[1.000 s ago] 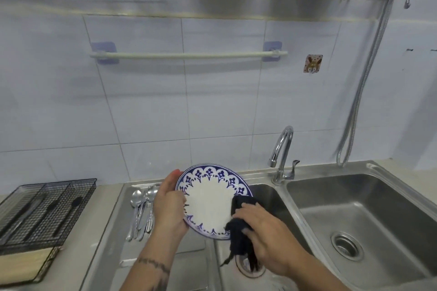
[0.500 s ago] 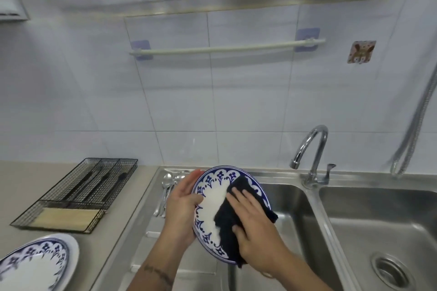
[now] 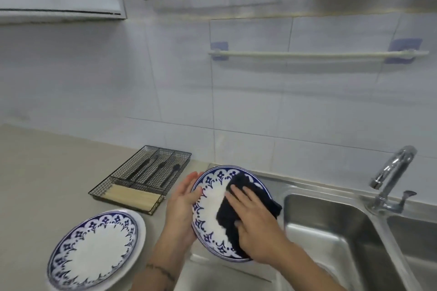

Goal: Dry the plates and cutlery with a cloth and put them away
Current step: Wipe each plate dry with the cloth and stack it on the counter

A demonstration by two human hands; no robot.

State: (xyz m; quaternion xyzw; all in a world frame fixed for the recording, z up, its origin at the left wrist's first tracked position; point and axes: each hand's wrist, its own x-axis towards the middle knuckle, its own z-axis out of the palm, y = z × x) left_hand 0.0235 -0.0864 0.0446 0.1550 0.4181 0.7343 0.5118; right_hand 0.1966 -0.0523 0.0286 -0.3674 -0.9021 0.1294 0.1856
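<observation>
plate (image 3: 209,210) held tilted at the sink's (image 3: 331,231) left edge | left hand (image 3: 182,205) curled round its rim | right hand (image 3: 253,220) pressed flat on dark cloth (image 3: 227,215) | judged rigid, breakable, slippery when wet; best taken by the rim

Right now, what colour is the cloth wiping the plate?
The cloth looks black or very dark navy, seen best in the head view, the only one.

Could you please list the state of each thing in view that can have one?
Held plate: tilted, being wiped.
Cloth: pressed on held plate.
Left hand: grips the plate's rim.
Right hand: fingers flat on cloth.
Second plate: flat on counter.
Cutlery tray: holds utensils.
Tap: not running.
</observation>
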